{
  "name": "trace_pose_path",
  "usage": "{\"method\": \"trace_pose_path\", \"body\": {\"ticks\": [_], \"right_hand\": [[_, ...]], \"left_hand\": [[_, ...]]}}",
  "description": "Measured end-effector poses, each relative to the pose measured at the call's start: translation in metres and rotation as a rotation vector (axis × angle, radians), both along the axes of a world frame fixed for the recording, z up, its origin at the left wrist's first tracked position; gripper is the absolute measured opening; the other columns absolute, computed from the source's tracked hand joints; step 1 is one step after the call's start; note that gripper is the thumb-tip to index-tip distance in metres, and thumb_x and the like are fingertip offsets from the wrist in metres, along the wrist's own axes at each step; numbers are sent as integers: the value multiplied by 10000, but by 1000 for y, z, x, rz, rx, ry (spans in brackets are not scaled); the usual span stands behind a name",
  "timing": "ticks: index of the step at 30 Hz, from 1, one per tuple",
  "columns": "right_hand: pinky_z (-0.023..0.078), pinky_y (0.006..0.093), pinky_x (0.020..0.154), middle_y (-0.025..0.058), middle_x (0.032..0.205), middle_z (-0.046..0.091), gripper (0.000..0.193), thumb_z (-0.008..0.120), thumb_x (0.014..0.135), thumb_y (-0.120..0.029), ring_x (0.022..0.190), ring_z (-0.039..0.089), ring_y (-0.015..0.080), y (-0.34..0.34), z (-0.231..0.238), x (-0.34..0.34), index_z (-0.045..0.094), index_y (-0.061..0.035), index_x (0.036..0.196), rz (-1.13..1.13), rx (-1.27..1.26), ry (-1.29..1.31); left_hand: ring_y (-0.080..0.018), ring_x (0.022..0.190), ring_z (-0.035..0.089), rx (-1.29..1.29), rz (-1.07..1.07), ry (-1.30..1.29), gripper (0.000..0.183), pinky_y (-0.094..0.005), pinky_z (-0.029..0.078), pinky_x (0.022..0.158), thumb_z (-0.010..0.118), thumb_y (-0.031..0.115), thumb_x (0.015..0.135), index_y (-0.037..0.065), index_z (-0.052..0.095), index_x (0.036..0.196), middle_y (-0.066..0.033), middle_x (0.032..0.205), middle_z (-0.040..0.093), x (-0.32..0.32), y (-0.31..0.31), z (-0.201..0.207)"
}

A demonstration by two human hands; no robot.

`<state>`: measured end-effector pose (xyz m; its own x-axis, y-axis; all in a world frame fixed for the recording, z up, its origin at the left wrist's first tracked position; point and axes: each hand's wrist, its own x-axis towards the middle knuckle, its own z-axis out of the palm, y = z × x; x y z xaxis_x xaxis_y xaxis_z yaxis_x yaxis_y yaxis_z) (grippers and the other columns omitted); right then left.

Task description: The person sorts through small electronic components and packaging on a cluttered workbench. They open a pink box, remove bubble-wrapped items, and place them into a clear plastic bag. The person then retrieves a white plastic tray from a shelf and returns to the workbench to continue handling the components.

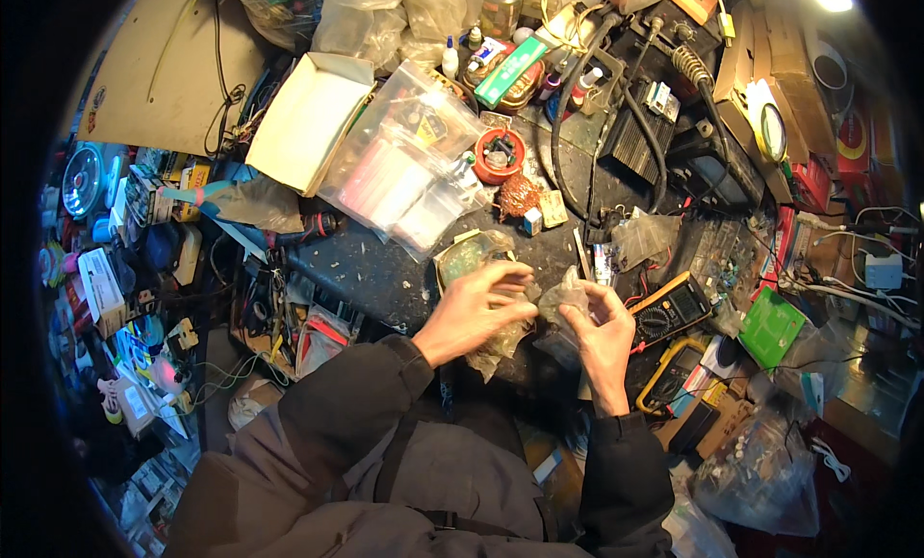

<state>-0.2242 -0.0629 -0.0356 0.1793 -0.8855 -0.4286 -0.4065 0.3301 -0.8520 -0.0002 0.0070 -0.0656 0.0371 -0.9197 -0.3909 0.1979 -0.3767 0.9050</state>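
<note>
While a small clear plastic bag is pinched between the fingers of the left hand and the right hand, its opening is apparently being worked, so a steady two-handed grip is required beside the yellow multimeter.

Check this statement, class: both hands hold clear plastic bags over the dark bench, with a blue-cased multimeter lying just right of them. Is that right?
Not quite: in the head view the multimeter has a yellow case, not blue. The left hand and right hand do hold clear plastic bags over the dark bench.
</note>
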Motion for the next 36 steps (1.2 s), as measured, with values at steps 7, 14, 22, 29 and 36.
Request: {"method": "trace_pose_path", "body": {"ticks": [7,14,22,29,36], "right_hand": [[609,340,1109,155,1404,741,779,906,973,-13,1319,724,205,8,14,17,547,27,1663,-19,254,-354],[538,254,801,20,1120,777,386,867,1005,-58,933,694,75,11,4,18,748,-9,1369,160,446,-266],[613,388,878,130,1098,761,296,813,940,32,972,766,279,59,14,62,836,-53,1223,315,-412,85],[630,397,937,191,1226,783,350,896,993,-136,1088,805,311,71,5,77,786,8,1293,292,-290,131],[655,376,798,172,1063,857,240,871,998,-46,921,847,240,47,-16,96,805,57,1205,175,-276,116]], "left_hand": [[-143,1218,756,161,-125,325,383,-313,621,1042,814,59,1081,-13,705,1441,-84,1307,796,8,0,-8],[-122,1176,731,207,-76,240,347,-297,607,1027,824,56,1046,-7,732,1375,-64,1228,754,24,22,5],[-95,1045,688,235,167,85,232,-251,560,907,752,51,1074,-6,742,1298,-56,1159,743,13,30,3],[-126,1121,696,261,328,215,351,-298,568,990,660,23,1113,-23,722,1455,-77,1251,765,8,47,10],[-170,923,821,93,233,-55,373,-316,665,810,737,-23,1045,-53,743,1416,-180,1281,811,29,29,2]]}}
